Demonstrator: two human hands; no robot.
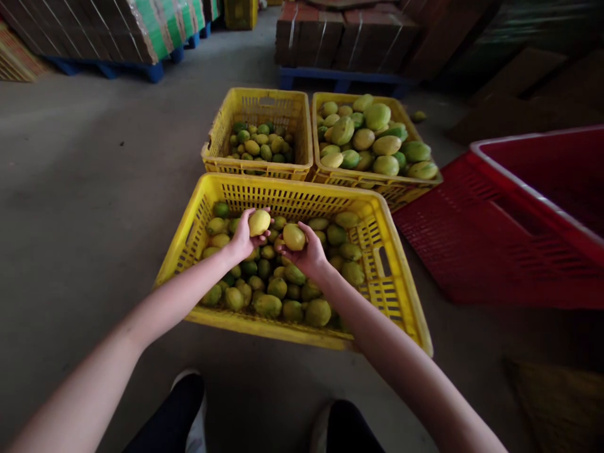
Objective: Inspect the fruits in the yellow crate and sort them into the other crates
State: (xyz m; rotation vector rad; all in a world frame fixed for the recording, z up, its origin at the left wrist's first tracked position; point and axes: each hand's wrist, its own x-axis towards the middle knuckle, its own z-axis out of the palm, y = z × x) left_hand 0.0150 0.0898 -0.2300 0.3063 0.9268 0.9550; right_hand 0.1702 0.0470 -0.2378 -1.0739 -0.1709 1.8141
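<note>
My left hand (246, 234) is closed around a yellow lemon (259, 223), palm turned up. Beside it, my right hand (309, 253) grips another yellow lemon (294, 237). The two lemons are close together but apart. Both hands are over a large yellow plastic crate (406, 277) with slotted walls. Many green and yellowish lemons (268, 306) lie loose on the crate's bottom, partly hidden by my hands and forearms.
Behind stand two more yellow crates, one with small lemons (252, 148) at left, one with larger fruit (387, 145) at right. A red crate (500, 233) is tilted at the right. Stacked cartons (349, 38) rest on blue pallets (337, 80) at the back. My feet are below.
</note>
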